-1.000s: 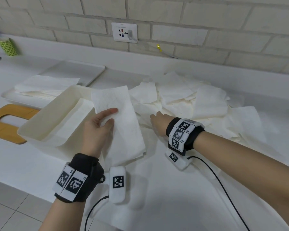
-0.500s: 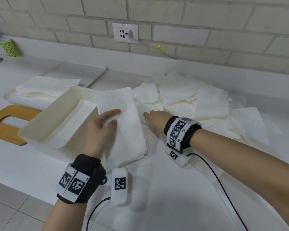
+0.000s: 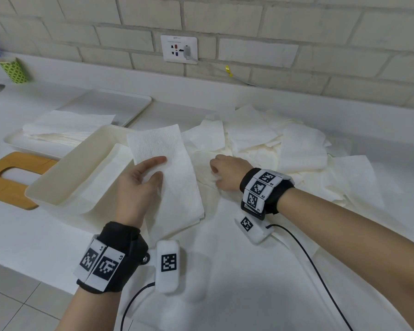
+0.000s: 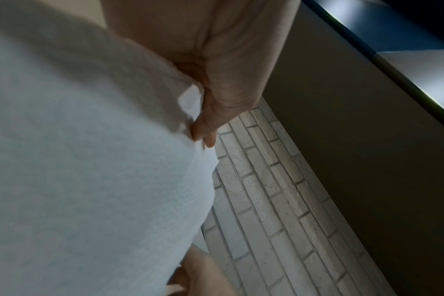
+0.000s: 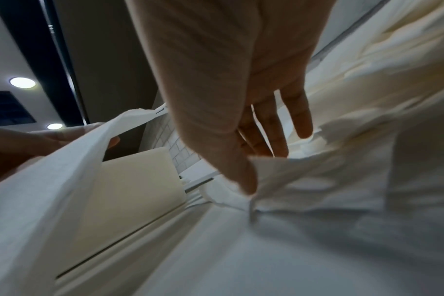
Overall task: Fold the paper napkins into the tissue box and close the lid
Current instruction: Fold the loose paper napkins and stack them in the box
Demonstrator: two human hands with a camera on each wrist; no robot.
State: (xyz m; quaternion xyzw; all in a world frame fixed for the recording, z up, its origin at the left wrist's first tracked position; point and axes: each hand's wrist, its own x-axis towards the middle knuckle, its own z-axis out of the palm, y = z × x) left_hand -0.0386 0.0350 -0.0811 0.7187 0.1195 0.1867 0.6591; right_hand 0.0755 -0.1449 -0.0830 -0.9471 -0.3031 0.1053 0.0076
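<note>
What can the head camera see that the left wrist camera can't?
Only the head view shows the open tissue box, the wooden lid on the counter, the loose napkin pile, and the right hand reaching into it. Only the left wrist view shows the underside of the left hand's thumb pressed against the paper. Both show the left hand holding the folded napkin, and the brick wall.

Head view looks down over the white counter (image 3: 22, 237) from above; wrist views sit close under each palm, sharing the folded white paper napkin (image 3: 175, 182).
</note>
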